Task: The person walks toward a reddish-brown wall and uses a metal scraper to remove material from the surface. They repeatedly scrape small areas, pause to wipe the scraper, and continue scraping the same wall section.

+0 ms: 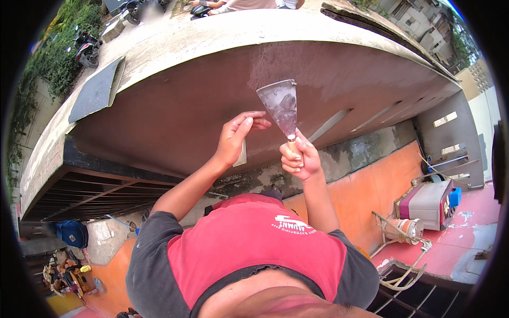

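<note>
Metal is gleaming dully on a broad scraper point(281, 108) at the frame's centre, the right hand point(300, 158) gripping and partly hiding its wooden handle. Just left of it, the left hand point(233, 139) is hovering empty, fingers loosely bent. At the right, a bucket point(411, 229) is sitting beside a grey-and-maroon box point(427, 204), their contents not showing. Clutter point(66, 275) at lower left is blurring together; the top edge is cutting off a person point(245, 6).
</note>
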Tool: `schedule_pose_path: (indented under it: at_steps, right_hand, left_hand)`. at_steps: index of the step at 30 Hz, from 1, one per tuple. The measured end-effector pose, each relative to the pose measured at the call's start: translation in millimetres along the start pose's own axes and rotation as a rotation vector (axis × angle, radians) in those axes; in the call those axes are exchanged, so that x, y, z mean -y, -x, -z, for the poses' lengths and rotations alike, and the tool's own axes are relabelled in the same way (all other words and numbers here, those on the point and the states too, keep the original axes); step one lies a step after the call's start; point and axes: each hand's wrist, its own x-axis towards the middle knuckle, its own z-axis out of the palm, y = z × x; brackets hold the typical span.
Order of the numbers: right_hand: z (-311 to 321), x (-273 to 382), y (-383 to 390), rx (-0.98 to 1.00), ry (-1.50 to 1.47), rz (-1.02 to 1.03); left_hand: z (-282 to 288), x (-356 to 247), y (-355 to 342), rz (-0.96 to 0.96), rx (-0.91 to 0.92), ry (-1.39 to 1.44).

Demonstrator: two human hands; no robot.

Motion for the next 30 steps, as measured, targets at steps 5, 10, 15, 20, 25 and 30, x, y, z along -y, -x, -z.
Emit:
schedule_pose_path:
  at_steps: [5,10,15,20,25,30]
  right_hand:
    - [87.0,-0.3,90.4,-0.535,1.225,-0.23]
    - [84.0,-14.3,84.6,-0.642,1.609,-0.048]
    - [2.7,-15.0,46.4,-0.611,0.964,-0.117]
    - [-8.9,-26.6,23.9,-0.446,0.928,0.118]
    - [-37.7,-40.4,-11.6,-0.271,0.747,0.218]
    - [-53.5,-58.7,-40.7,-0.241,0.598,0.258]
  left_hand:
    - [56.3,54.9,48.6,0.479,0.304,-0.364]
    - [64.7,64.2,68.4,0.479,0.28,-0.384]
    - [43.2,42.3,58.3,0.227,0.295,-0.489]
    - [42.7,25.9,40.9,-0.091,0.32,-0.581]
    - [19.8,2.3,2.9,-0.032,0.309,-0.116]
    - [-15.2,-29.8,-32.7,0.03,0.19,0.375]
